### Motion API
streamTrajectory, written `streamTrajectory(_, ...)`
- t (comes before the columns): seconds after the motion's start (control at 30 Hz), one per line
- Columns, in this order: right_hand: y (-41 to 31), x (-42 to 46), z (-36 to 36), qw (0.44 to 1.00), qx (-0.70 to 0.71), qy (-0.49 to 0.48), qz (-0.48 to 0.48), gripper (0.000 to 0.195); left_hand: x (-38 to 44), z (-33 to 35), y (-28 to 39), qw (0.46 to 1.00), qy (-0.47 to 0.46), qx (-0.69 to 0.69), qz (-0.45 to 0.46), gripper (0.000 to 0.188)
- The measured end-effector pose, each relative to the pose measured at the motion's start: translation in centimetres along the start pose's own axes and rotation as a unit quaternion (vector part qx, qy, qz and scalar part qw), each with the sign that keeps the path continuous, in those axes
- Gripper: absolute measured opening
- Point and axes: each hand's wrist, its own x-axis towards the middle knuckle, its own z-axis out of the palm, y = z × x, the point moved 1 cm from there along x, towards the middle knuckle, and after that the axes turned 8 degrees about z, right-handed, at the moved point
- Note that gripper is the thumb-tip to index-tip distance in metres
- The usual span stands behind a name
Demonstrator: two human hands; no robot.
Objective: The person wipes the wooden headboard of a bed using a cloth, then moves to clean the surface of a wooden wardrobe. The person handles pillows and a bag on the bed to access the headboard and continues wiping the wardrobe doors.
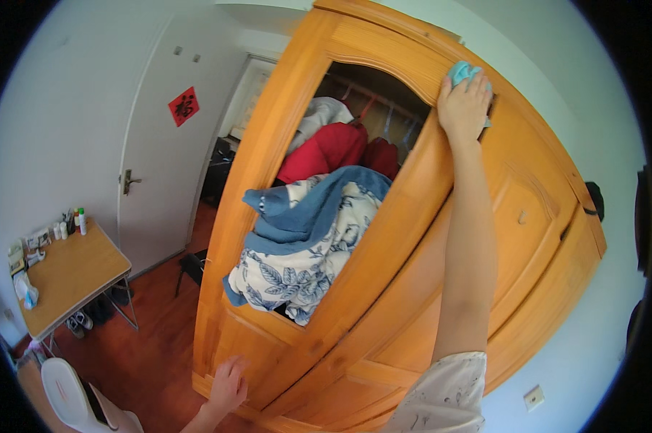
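Note:
My right hand (465, 108) is raised to the top of a wooden wardrobe (402, 227), pressing a light blue cloth (461, 73) against the upper frame between two doors. Part of the cloth is hidden under the palm. Low in the view, my left hand (229, 383) hangs by the bottom panel of the left door with nothing in it. Whether it touches the wood I cannot tell. Through that door's arched opening bulges a blue and white leaf-patterned blanket (299, 260). Behind it are red clothing (326, 151), a grey-white garment (326, 116) and several hangers (388, 122).
At left, a folding table (71, 270) holds bottles (81, 221) and a tissue pack (27, 291), with shoes (79, 320) underneath. A white lidded bin (66, 387) stands near me. A door (158, 178) bears a red paper decoration (184, 107). A dark chair (191, 266) stands beside the wardrobe.

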Motion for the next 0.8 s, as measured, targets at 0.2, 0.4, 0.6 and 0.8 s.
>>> streamTrajectory(0.2,-4.7,0.9,2.6,0.998,0.039,0.037,-0.031,0.053,2.9,-1.1,-3.6,0.994,0.095,0.019,-0.048,0.053)
streamTrajectory(0.4,-12.4,2.7,3.8,0.964,0.148,0.024,-0.221,0.047,4.7,-1.1,-7.3,0.991,0.105,-0.045,-0.071,0.056)
streamTrajectory(0.6,-21.4,4.6,6.0,0.944,0.132,0.025,-0.302,0.048,4.9,-2.2,-8.6,0.993,0.037,-0.100,-0.057,0.059)
streamTrajectory(0.8,-27.9,-2.3,-1.3,0.944,0.219,-0.037,-0.245,0.040,4.4,-7.8,-13.8,0.996,0.037,-0.064,-0.049,0.054)
